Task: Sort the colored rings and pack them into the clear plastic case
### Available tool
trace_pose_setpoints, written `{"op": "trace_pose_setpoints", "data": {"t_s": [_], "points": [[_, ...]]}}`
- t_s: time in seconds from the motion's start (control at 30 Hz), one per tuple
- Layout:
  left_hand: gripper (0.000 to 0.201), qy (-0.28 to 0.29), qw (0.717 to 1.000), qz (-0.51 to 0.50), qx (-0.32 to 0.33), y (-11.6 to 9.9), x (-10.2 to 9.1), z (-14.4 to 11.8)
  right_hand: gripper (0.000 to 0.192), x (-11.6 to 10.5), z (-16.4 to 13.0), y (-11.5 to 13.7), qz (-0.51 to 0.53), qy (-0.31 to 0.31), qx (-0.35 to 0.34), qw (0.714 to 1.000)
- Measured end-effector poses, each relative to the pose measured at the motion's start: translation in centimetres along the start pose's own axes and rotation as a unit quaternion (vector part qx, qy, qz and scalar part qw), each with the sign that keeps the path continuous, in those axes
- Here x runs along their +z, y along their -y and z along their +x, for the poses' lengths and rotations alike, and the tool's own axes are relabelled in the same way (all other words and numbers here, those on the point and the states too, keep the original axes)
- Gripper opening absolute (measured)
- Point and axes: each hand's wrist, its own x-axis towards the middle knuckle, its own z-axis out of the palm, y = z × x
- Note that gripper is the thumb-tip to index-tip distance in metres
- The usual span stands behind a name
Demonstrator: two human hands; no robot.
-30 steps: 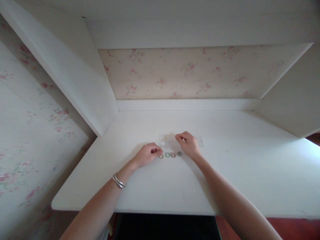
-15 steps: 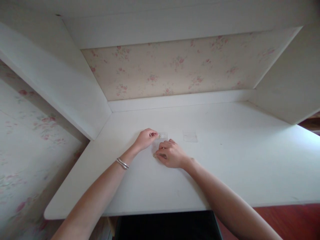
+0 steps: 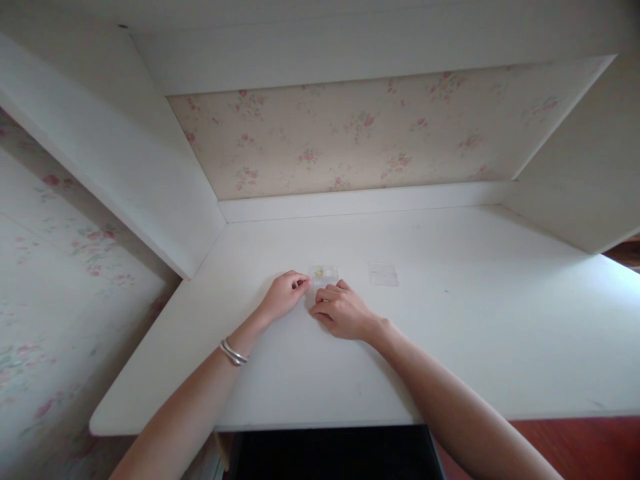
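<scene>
A small clear plastic case [image 3: 330,272] lies on the white desk, with small yellowish pieces [image 3: 319,273] showing in its far part. My left hand [image 3: 286,293], a silver bracelet on its wrist, is closed in a pinch at the case's left edge. My right hand [image 3: 343,310] curls over the near part of the case, fingers bent and thumb tucked in; its fingertips hide what they grip. To the right lies a flat, clear plastic square [image 3: 383,274], apart from both hands.
The white desk [image 3: 475,333] has side panels [image 3: 165,180] left and right and a raised back strip [image 3: 360,199]. A shelf [image 3: 350,47] overhangs it. Below the front edge is a black surface [image 3: 330,457].
My left hand has drawn back left and slightly down from the yellowish pieces, uncovering more of them. My right hand has barely moved. The view has shifted slightly.
</scene>
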Motion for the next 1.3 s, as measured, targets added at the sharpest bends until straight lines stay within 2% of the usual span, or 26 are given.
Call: {"op": "trace_pose_setpoints", "data": {"t_s": [0.13,0.3,0.53,0.67,0.97,1.17,1.3], "points": [[0.029,0.033,0.999,0.002,0.008,-0.2,-0.7,-2.0,0.019,0.0,0.2,0.3,-0.009,0.009,0.000,1.000],[0.026,0.039,0.999,-0.008,0.018,-0.4,-1.3,-2.6,0.019,-0.3,0.1,-0.1,0.057,-0.017,0.031,0.998],[0.020,0.095,0.994,0.032,0.048,-0.5,-1.4,-3.3,0.018,0.1,0.9,-1.9,0.138,-0.126,0.142,0.972],[0.019,0.108,0.990,0.064,0.065,-0.6,-1.2,-3.8,0.020,0.1,2.1,-3.3,0.131,-0.172,0.185,0.959],[0.019,0.122,0.986,0.082,0.077,-0.1,-0.8,-4.2,0.020,1.4,3.9,-5.2,0.093,-0.145,0.204,0.964],[0.019,0.141,0.984,0.071,0.082,0.0,-0.8,-4.3,0.022,0.2,1.9,-4.4,0.125,-0.189,0.227,0.947],[0.017,0.140,0.987,0.032,0.073,-0.1,-0.8,-3.9,0.022,-0.6,-0.1,-3.4,0.136,-0.161,0.221,0.952]]}}
